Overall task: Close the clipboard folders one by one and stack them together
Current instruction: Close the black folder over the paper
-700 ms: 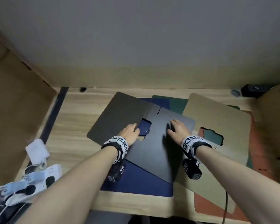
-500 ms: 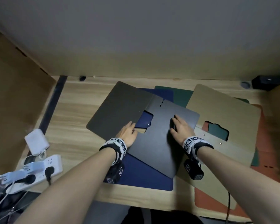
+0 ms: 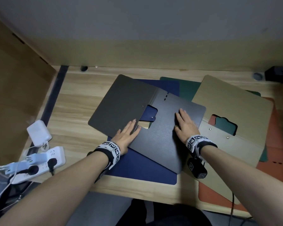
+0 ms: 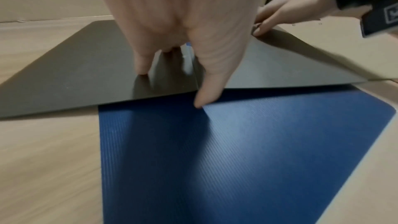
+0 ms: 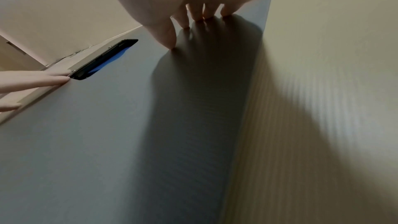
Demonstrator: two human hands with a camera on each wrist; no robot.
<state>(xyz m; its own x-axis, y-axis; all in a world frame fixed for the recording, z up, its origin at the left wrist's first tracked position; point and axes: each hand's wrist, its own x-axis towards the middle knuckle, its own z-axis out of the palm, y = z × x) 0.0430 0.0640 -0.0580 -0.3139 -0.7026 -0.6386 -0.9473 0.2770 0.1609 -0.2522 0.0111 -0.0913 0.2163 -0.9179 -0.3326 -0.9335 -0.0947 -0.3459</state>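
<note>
Lying open on the desk (image 3: 75,101), the black clipboard folder (image 3: 162,137) has left hand (image 3: 127,137) and right hand (image 3: 185,126) flat on it, gripping nothing; 0 folders look closed or stacked.

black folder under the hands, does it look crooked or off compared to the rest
Yes. The black folder lies open and rotated, diagonal across the blue folder beneath it, its right corner overlapping the tan folder. The left hand and right hand rest flat on it.
</note>
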